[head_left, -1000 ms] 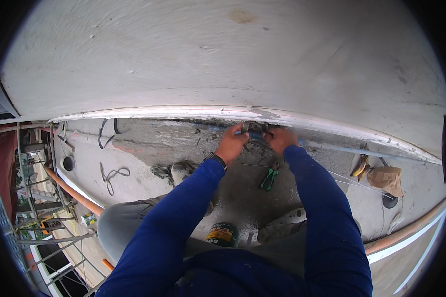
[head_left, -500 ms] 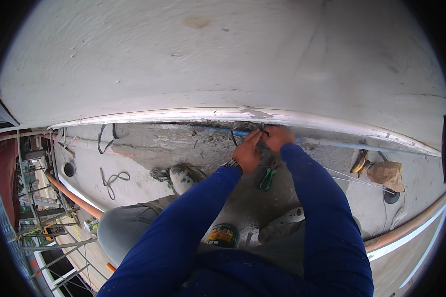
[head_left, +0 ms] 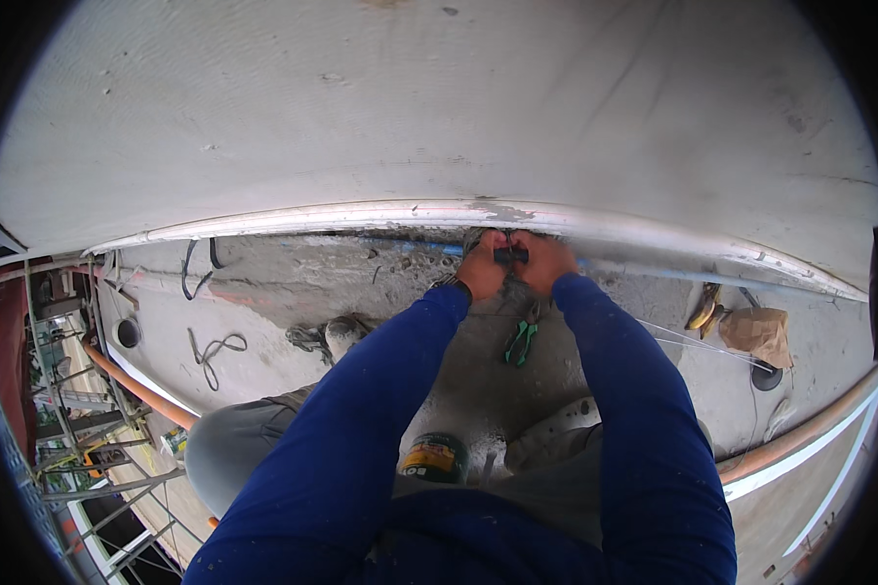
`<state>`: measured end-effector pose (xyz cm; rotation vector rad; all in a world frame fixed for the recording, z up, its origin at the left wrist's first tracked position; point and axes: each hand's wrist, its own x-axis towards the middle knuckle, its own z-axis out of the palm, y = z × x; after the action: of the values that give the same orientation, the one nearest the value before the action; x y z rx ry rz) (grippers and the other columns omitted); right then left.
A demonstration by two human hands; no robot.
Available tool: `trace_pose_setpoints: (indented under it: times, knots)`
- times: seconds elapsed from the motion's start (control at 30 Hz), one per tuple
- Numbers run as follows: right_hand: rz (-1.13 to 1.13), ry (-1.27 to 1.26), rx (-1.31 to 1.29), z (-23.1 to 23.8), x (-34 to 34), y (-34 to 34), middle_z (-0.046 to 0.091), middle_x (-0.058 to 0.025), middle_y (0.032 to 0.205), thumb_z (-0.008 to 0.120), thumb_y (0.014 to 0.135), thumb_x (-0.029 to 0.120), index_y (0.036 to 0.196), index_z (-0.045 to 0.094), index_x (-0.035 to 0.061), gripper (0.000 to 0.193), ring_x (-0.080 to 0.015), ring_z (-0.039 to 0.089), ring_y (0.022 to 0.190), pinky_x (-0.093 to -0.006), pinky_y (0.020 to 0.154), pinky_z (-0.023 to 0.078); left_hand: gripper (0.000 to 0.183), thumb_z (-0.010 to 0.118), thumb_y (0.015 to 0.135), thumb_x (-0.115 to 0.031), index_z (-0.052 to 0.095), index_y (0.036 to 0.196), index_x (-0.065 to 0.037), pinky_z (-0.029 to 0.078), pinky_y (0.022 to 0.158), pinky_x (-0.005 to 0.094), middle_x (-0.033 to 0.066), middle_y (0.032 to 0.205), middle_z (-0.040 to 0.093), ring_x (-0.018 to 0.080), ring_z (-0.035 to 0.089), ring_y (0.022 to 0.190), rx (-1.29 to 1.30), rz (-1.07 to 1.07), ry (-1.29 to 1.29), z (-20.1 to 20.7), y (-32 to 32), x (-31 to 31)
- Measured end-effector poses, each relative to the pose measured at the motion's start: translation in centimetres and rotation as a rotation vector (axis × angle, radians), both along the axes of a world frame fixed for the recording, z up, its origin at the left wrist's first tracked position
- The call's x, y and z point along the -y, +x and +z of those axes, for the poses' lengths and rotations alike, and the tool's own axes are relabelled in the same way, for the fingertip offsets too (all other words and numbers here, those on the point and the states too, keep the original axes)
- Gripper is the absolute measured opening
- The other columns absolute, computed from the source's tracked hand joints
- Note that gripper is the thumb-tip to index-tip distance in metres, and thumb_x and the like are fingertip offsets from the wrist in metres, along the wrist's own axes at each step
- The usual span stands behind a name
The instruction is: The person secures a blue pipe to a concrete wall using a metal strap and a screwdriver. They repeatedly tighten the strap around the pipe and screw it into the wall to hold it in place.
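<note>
Side by side at the foot of the wall, my left hand (head_left: 483,268) and my right hand (head_left: 544,263) are closed on a short black cylindrical piece (head_left: 510,255). Its exact kind is too small to make out. A dark cable loop beside it is mostly hidden by my fingers. Below my hands, green-handled pliers (head_left: 521,343) lie on the wet grey concrete, handles toward me. A blue pipe (head_left: 400,244) runs along the wall base behind my hands.
White trim (head_left: 312,216) lines the wall's lower edge. A brown paper bag (head_left: 757,334) and a yellow-handled tool (head_left: 702,307) lie at right, by taut white strings. A dark green can (head_left: 435,458) stands between my legs. A cord (head_left: 208,353) and scaffolding (head_left: 98,468) are at left.
My hands have come level and closer together, and the black piece now shows between them. The view has shifted slightly. The pliers stay on the floor.
</note>
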<state>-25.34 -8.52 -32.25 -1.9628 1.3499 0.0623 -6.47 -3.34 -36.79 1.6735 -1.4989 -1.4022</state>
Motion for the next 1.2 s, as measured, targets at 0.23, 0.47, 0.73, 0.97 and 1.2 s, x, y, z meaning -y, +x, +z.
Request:
trace_pose_setpoints:
  times: [0.23,0.47,0.73,0.97,1.2]
  knots:
    - [0.051,0.015,0.018,-0.3,0.1,-1.0,0.078,-0.0115,0.118,0.072,0.091,0.032,0.135,0.070,0.0287,0.044,-0.0370,0.073,0.113,-0.0507,0.099,0.058,0.051,0.062,0.092,0.000,0.049,0.141,0.000,0.050,0.104,0.0400,0.0197,0.130,0.067,0.0324,0.066,0.125,0.021,0.028,0.185,-0.9,-0.6,1.7]
    - [0.124,0.008,0.001,-1.5,0.0,-1.0,0.077,-0.0112,0.125,0.070,0.094,0.031,0.140,0.068,0.0285,0.046,-0.0354,0.070,0.120,-0.0500,0.103,0.056,0.043,0.066,0.091,-0.006,0.055,0.132,-0.004,0.054,0.097,0.0445,0.0186,0.120,0.071,0.0387,0.071,0.113,0.087,0.113,0.047,-0.2,-0.8,0.2]
    - [0.204,0.104,0.012,-6.1,0.4,-0.4,0.067,-0.0088,0.145,0.066,0.102,0.038,0.150,0.061,0.0278,0.049,-0.0319,0.063,0.135,-0.0495,0.111,0.052,0.039,0.062,0.094,-0.001,0.059,0.132,-0.011,0.056,0.080,0.0411,0.0029,0.109,0.068,0.0214,0.067,0.088,-0.220,0.525,0.254,-2.1,-2.1,-7.9]
    - [0.221,0.227,0.005,-6.9,1.8,0.0,0.066,-0.0090,0.149,0.066,0.100,0.037,0.151,0.060,0.0245,0.053,-0.0324,0.062,0.138,-0.0499,0.112,0.051,0.021,0.063,0.102,-0.009,0.059,0.120,-0.016,0.052,0.089,0.0425,-0.0004,0.113,0.066,0.0172,0.064,0.099,-0.888,0.919,0.600,0.3,-4.0,-3.9]
    - [0.143,0.408,0.083,-5.0,1.8,-0.2,0.070,-0.0107,0.141,0.065,0.098,0.031,0.143,0.065,0.0200,0.046,-0.0331,0.065,0.133,-0.0501,0.108,0.052,0.018,0.062,0.102,-0.009,0.060,0.117,-0.018,0.051,0.091,0.0433,-0.0009,0.111,0.066,0.0166,0.062,0.104,-1.016,0.879,0.561,-1.5,-5.2,-4.1]
